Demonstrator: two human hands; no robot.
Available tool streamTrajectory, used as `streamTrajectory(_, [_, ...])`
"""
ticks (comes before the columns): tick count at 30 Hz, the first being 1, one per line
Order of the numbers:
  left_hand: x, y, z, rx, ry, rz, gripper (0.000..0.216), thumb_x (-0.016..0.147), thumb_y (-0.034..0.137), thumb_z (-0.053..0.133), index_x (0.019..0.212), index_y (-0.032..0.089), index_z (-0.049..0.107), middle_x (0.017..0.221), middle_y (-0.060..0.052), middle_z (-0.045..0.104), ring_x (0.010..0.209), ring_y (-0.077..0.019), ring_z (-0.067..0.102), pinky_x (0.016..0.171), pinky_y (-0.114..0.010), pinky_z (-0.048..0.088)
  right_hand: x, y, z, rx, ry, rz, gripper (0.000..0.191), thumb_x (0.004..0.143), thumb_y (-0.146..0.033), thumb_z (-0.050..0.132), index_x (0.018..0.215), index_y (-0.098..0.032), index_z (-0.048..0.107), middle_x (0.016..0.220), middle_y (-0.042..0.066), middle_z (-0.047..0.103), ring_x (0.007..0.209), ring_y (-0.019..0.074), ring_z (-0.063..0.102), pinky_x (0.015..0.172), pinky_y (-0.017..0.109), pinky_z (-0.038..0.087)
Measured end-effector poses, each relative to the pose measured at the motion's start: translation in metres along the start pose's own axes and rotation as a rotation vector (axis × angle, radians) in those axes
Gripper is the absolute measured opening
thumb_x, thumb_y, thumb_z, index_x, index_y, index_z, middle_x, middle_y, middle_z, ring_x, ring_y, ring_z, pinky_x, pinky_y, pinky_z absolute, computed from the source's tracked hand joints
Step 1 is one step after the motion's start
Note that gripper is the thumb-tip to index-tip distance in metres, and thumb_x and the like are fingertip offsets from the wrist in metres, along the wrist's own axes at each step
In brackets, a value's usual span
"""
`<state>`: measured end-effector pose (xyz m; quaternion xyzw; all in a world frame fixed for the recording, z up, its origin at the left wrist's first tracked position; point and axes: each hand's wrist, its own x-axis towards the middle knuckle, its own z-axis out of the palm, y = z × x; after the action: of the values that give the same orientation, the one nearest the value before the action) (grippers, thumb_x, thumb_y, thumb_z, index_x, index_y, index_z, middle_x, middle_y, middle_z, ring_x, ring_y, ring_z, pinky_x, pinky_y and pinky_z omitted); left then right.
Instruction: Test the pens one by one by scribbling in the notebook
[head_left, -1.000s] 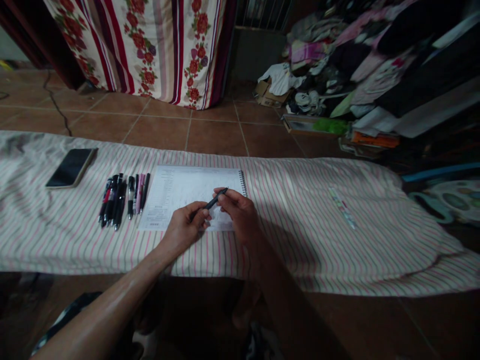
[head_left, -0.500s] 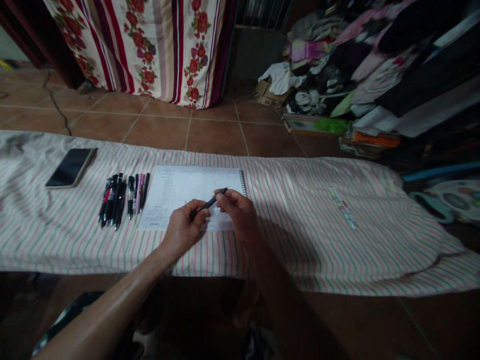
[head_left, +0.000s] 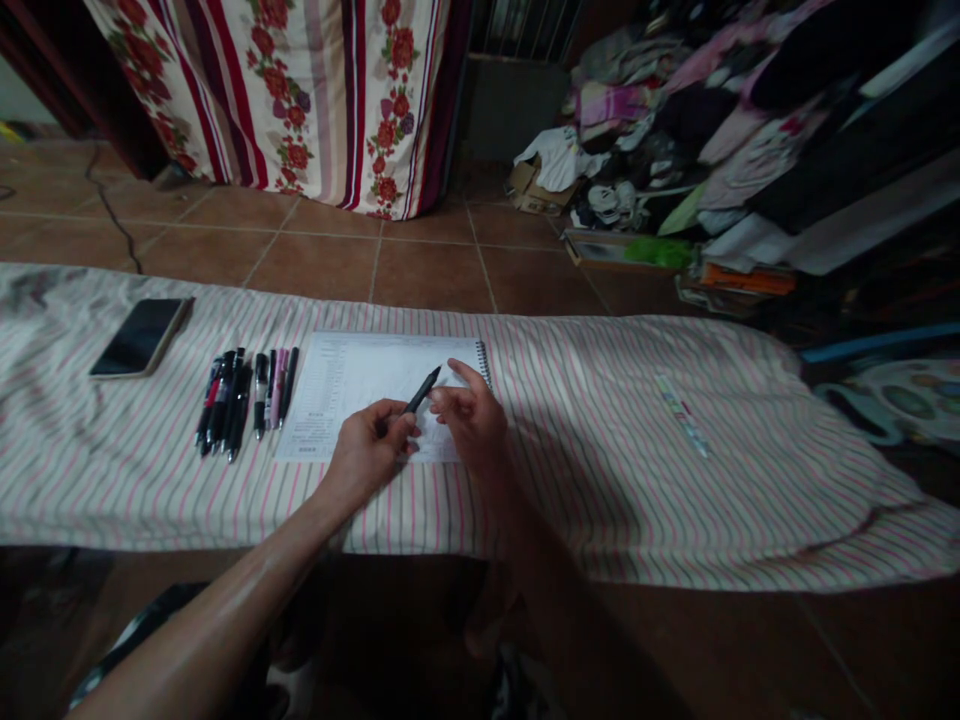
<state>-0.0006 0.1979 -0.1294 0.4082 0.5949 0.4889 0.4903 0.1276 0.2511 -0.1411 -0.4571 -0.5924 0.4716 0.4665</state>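
A slim black pen (head_left: 423, 391) is pinched between the thumb and fingers of my left hand (head_left: 367, 442), its pointed end tilted up and to the right. Just right of that end is my right hand (head_left: 478, 418), its index finger stretched out and nothing visibly in its grasp. Whether its thumb touches the pen I cannot tell. Both hands are over a spiral notebook (head_left: 379, 362) with printed, light pages. Left of the notebook lie several pens in two groups, a dark bunch (head_left: 223, 405) and a smaller row with a pink pen (head_left: 278, 387).
A dark-screened phone (head_left: 140, 338) lies at the left on the striped cloth (head_left: 570, 400). A pale patterned pen-like stick (head_left: 683, 417) lies to the right. Beyond the tiled floor (head_left: 427, 265) hang a floral curtain (head_left: 322, 110) and, at right, piled clothes (head_left: 615, 105).
My right hand has let go of the pen's upper end and its index finger has straightened upward. The pen's pointed tip now shows; my left hand still holds the pen.
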Motion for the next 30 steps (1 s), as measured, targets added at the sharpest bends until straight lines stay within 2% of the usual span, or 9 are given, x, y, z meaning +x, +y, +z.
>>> streamTrajectory(4, [0.000, 0.005, 0.003, -0.076, 0.009, -0.059, 0.026, 0.066, 0.037, 0.065, 0.078, 0.014, 0.059, 0.057, 0.001, 0.060, 0.047, -0.0098, 0.053, 0.050, -0.024, 0.045, -0.004, -0.004, -0.003, -0.089, -0.009, -0.084, 0.048, 0.079, -0.036, 0.054, 0.125, -0.023, 0.050, 0.084, 0.002, 0.069, 0.073, 0.0162, 0.064, 0.068, 0.030, 0.051])
streamTrajectory(7, [-0.001, 0.007, 0.004, -0.084, -0.020, -0.074, 0.024, 0.067, 0.035, 0.064, 0.078, 0.014, 0.059, 0.055, 0.002, 0.059, 0.048, -0.0091, 0.052, 0.052, -0.024, 0.045, -0.004, -0.005, -0.002, -0.049, -0.007, -0.043, 0.055, 0.079, -0.038, 0.055, 0.130, -0.021, 0.044, 0.087, 0.004, 0.071, 0.070, 0.0166, 0.065, 0.066, 0.030, 0.051])
streamTrajectory(10, [-0.002, 0.004, 0.004, -0.067, -0.071, -0.065, 0.024, 0.070, 0.036, 0.062, 0.080, 0.014, 0.059, 0.058, 0.001, 0.060, 0.051, -0.0094, 0.054, 0.055, -0.024, 0.046, -0.001, -0.004, -0.001, 0.023, 0.006, 0.021, 0.062, 0.077, -0.040, 0.058, 0.132, -0.019, 0.041, 0.086, 0.005, 0.072, 0.065, 0.0161, 0.064, 0.061, 0.029, 0.050])
streamTrajectory(13, [-0.003, -0.001, 0.004, -0.016, -0.098, -0.028, 0.025, 0.073, 0.037, 0.060, 0.082, 0.015, 0.059, 0.061, 0.000, 0.062, 0.052, -0.0108, 0.055, 0.055, -0.026, 0.047, 0.001, -0.002, -0.001, 0.049, 0.001, 0.024, 0.057, 0.076, -0.039, 0.060, 0.126, -0.016, 0.045, 0.080, 0.005, 0.072, 0.061, 0.0148, 0.061, 0.059, 0.027, 0.049])
streamTrajectory(18, [-0.003, -0.002, 0.004, 0.076, -0.061, 0.012, 0.023, 0.075, 0.037, 0.058, 0.081, 0.015, 0.059, 0.061, -0.001, 0.063, 0.052, -0.0111, 0.055, 0.055, -0.026, 0.046, 0.000, -0.001, -0.002, -0.015, -0.002, -0.009, 0.059, 0.077, -0.039, 0.059, 0.129, -0.014, 0.043, 0.073, 0.003, 0.069, 0.059, 0.0143, 0.060, 0.061, 0.028, 0.049])
streamTrajectory(22, [-0.002, 0.007, 0.003, -0.018, -0.027, -0.104, 0.021, 0.073, 0.035, 0.058, 0.076, 0.014, 0.057, 0.057, 0.001, 0.061, 0.046, -0.0091, 0.053, 0.049, -0.022, 0.042, -0.005, -0.002, -0.004, -0.305, -0.024, -0.196, 0.048, 0.086, -0.029, 0.046, 0.133, -0.020, 0.042, 0.085, 0.003, 0.068, 0.071, 0.0144, 0.062, 0.068, 0.027, 0.050])
streamTrajectory(26, [-0.002, 0.012, 0.002, -0.003, -0.054, -0.147, 0.022, 0.075, 0.035, 0.056, 0.071, 0.014, 0.056, 0.054, 0.000, 0.061, 0.044, -0.0090, 0.052, 0.046, -0.021, 0.039, -0.007, 0.001, -0.004, -0.653, -0.214, -0.461, 0.037, 0.088, -0.017, 0.041, 0.120, -0.021, 0.057, 0.093, 0.006, 0.067, 0.085, 0.0177, 0.061, 0.077, 0.031, 0.048])
streamTrajectory(28, [-0.003, 0.013, 0.000, 0.017, -0.081, -0.142, 0.023, 0.076, 0.036, 0.056, 0.070, 0.014, 0.056, 0.054, -0.001, 0.061, 0.045, -0.0094, 0.053, 0.047, -0.022, 0.039, -0.007, 0.002, -0.005, -0.752, -0.247, -0.522, 0.033, 0.088, -0.015, 0.040, 0.112, -0.019, 0.062, 0.092, 0.008, 0.067, 0.086, 0.0194, 0.060, 0.079, 0.032, 0.048])
streamTrajectory(30, [-0.005, 0.014, -0.002, 0.049, -0.121, -0.099, 0.026, 0.077, 0.039, 0.055, 0.072, 0.014, 0.058, 0.056, -0.002, 0.062, 0.048, -0.0098, 0.053, 0.049, -0.022, 0.039, -0.005, 0.003, -0.006, -0.774, -0.216, -0.537, 0.030, 0.089, -0.016, 0.040, 0.107, -0.018, 0.064, 0.089, 0.009, 0.067, 0.085, 0.0202, 0.060, 0.078, 0.033, 0.048])
